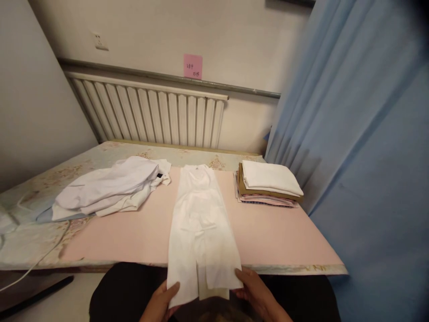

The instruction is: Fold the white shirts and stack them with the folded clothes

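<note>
A long white garment [201, 214], apparently a shirt with its sides folded inward, lies lengthwise in front of me. Its narrow end, which looks like a collar, points toward the wall, and its lower end hangs over the near edge of the bed. My left hand [161, 302] pinches the lower left corner, thumb on top and fingers underneath. At the lower right corner, my right hand [256, 288] grips the cloth the same way. Between the hands the hem is split, and a layer beneath shows through the gap.
Loose white clothes [110, 185] are heaped at left on the pink mat [134, 237] and floral bedding. A folded stack [271, 179] sits at right, beside a blue curtain [368, 147]. A radiator [150, 112] lines the wall. A white cable [43, 259] hangs off the near left edge.
</note>
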The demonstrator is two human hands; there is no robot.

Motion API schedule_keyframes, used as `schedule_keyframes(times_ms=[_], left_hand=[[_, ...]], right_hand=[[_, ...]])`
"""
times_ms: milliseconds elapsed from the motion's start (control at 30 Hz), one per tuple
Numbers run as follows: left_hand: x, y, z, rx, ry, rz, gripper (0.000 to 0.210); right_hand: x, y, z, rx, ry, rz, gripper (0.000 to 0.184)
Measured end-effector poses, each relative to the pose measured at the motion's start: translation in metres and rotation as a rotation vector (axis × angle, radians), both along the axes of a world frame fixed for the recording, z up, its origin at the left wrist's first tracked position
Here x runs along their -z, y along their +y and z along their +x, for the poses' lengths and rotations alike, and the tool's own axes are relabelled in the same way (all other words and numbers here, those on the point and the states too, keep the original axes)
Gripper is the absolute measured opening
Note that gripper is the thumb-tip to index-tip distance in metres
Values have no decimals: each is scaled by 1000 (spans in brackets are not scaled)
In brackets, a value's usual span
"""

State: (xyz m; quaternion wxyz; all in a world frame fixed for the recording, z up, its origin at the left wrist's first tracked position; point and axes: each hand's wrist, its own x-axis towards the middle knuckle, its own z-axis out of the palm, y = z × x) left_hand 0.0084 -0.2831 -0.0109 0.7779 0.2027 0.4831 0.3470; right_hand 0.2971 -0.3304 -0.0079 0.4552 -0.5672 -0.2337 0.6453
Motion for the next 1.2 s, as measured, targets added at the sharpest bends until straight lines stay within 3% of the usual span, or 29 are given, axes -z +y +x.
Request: schedule_keyframes(times_ms=[100, 267, 400, 500, 733, 900, 1033, 1200], left_hand=[[-9, -2, -2, 14, -51, 59, 52], [-35, -8, -4, 13, -183, 155, 50], [-58, -16, -1, 4, -163, 169, 53], [-64, -20, -1, 22, -202, 192, 48], [-54, -16, -5, 32, -227, 202, 46], [-51, -15, -5, 38, -245, 193, 40], [-36, -16, -5, 86, -181, 114, 40], [-2, -10, -1, 88, -13, 12, 36]], right_hand=[[-5, 1, 0, -42, 67, 72, 44], [-29, -2, 3, -114, 220, 221, 39], [-44, -9, 6, -165, 271, 275, 37], [-48, -13, 8, -198, 277, 281, 33], [-50, -11, 8, -193, 300, 285, 31], [-44, -10, 8, -204, 179, 238, 37], [-24, -13, 11, -282, -91, 174, 28], [-6, -14, 17, -408, -587, 106, 18]])
